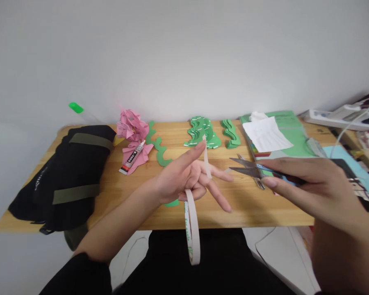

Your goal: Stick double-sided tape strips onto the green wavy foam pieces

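A roll of white tape point(194, 229) hangs from the curled fingers of my left hand point(190, 178), over the table's front edge. On that hand's thumb sticks a narrow strip of tape point(207, 157), while two of its fingers stretch out to the right. My right hand point(313, 180) grips scissors point(249, 168), their blades pointing left and slightly parted, with a small pale bit near the lower tip. Behind my hands lie green wavy pieces with white strips point(201, 133) and a smaller green stack point(230, 133).
On the wooden table point(126, 205) are a black bag point(70, 172), pink paper pieces point(132, 125), a glue tube point(131, 157), and a green curved cutout point(162, 155). A white paper point(266, 133) rests on a green book point(287, 123). A power strip point(329, 116) is back right.
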Available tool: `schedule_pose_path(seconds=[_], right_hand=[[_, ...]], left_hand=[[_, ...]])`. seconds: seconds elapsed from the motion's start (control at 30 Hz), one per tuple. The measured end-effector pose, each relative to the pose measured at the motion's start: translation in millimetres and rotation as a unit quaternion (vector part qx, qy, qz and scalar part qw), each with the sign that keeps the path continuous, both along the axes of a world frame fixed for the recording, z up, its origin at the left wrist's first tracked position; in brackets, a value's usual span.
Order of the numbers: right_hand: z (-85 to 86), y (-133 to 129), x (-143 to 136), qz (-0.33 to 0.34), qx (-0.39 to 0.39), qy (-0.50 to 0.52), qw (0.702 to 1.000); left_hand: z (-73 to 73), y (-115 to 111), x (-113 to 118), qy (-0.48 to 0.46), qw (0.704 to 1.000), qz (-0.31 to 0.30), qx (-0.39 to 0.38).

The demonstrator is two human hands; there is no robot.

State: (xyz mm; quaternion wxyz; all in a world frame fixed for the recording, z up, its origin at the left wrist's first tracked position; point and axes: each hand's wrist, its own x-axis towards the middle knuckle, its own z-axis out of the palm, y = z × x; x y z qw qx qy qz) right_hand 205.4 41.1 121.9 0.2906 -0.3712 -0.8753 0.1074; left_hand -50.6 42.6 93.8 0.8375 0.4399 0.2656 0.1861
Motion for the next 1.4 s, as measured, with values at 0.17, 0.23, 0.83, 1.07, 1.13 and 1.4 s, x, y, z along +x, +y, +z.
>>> schedule_pose_path(seconds=[0.17, 0.23, 0.83, 1.07, 1.13, 1.4], right_hand=[[2.1, 2, -6, -0.011, 0.040, 0.003, 0.999], [0.6, 2, -7, 0.004, 0.042, 0.000, 0.999], [-0.9, 0, -5, 0.062, -0.051, -0.003, 0.997], [-1.8, 1, -4, 0.070, -0.048, -0.022, 0.996], [-2.7, 0, -4, 0.068, -0.051, -0.020, 0.996], [-11.3, 4, -3, 0.018, -0.073, 0.024, 0.997]], left_hand=[[1.3, -3, 2, -0.015, 0.999, -0.036, 0.004], [1.7, -3, 2, -0.028, 0.999, -0.041, 0.011], [3.5, -1, -2, -0.013, 0.999, -0.030, 0.038], [5.6, -2, -2, -0.004, 0.999, -0.014, 0.037], [4.4, -1, -3, -0.005, 0.999, -0.014, 0.037], [-16.2, 12, -5, -0.002, 0.999, 0.025, 0.021]])
